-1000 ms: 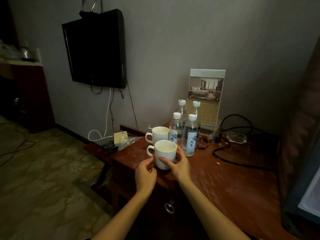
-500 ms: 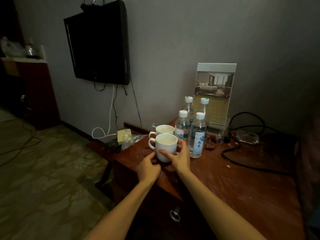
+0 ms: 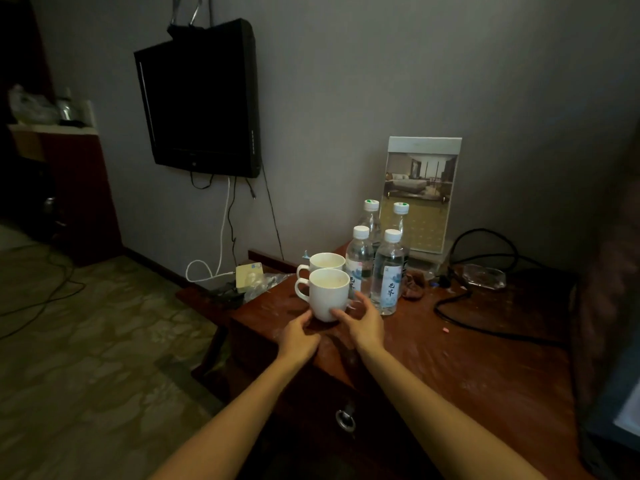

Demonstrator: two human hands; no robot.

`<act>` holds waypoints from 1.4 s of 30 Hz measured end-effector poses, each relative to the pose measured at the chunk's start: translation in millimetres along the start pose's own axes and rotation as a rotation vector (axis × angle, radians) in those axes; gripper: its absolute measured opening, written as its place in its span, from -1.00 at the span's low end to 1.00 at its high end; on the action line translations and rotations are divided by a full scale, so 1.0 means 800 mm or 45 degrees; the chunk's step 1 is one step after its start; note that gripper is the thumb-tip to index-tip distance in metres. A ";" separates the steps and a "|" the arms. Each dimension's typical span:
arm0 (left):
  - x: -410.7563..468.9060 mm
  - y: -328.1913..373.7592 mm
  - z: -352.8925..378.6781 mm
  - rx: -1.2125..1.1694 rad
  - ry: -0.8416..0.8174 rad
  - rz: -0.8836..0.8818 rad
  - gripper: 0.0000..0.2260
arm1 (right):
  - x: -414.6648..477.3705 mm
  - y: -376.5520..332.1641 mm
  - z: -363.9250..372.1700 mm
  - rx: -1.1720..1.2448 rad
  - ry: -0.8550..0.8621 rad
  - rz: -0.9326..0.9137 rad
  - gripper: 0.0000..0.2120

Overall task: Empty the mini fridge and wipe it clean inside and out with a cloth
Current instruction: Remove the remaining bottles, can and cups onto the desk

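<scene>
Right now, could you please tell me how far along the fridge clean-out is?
Apparently done: four water bottles and the far mug stand on the desk, presumably already emptied out. In hand: the left hand and right hand are at the near mug, set beside them. Left: all the wiping. Neither hand holds a cloth, and only an edge of what may be the fridge shows.

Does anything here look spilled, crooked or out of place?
Nothing is spilled or tipped: the two white ceramic mugs and four clear plastic water bottles stand upright. The reddish wooden table top looks scuffed with pale streaks, a black cable sprawls across it, and a tiny pink scrap lies beside that.
</scene>
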State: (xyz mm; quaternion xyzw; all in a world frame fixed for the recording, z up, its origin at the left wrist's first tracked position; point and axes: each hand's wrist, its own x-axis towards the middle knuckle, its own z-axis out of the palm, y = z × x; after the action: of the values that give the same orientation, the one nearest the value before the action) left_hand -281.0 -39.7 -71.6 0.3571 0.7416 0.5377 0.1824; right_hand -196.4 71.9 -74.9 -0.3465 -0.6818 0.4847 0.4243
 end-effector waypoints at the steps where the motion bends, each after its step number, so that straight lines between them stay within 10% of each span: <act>1: -0.006 0.001 0.003 -0.011 -0.004 0.010 -0.46 | -0.004 -0.001 -0.008 -0.028 0.019 0.009 -0.36; 9: -0.058 0.052 0.060 -0.304 0.044 -0.008 -0.61 | -0.036 -0.054 -0.110 -0.043 0.159 -0.125 -0.62; 26: -0.199 0.388 0.238 -0.665 -0.509 0.899 -0.60 | -0.157 -0.245 -0.482 -0.159 0.690 -0.658 -0.74; 42: -0.171 0.489 0.319 -0.292 -0.669 0.639 -0.37 | -0.022 -0.292 -0.558 -0.027 0.350 -0.273 -0.43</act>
State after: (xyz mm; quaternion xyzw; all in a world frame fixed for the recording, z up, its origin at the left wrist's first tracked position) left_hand 109.3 96.3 185.3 0.6305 0.4942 0.5353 0.2676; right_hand 204.6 152.1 219.4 -0.3392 -0.6554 0.3775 0.5593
